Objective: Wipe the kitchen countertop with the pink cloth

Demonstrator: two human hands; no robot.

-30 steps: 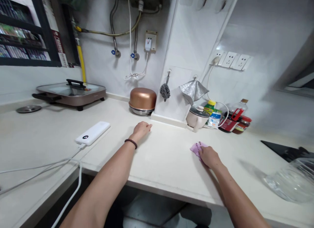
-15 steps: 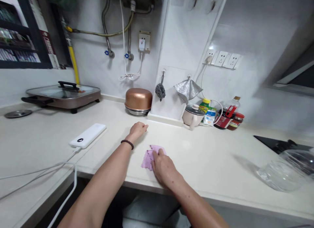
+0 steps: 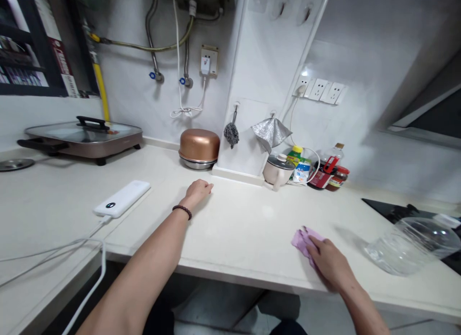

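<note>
A pink cloth lies against the pale countertop, bunched beneath the fingers of my right hand, which grips and presses it. My left hand, with a dark bead bracelet at the wrist, rests on the counter with its fingers curled in. Whatever those fingers hold, if anything, is hidden. Just behind my left hand sits a copper-coloured bowl, upside down on a steel one. To the right of the cloth lies a large clear plastic container.
A white power bank with a cable lies at left, before an electric griddle. Along the back wall stand a small lidded pot, a bag and jars. A dark cooktop is at right.
My right hand has slid the pink cloth across the counter to the right. My left hand stays in the same place on the counter. The view has shifted slightly right.
</note>
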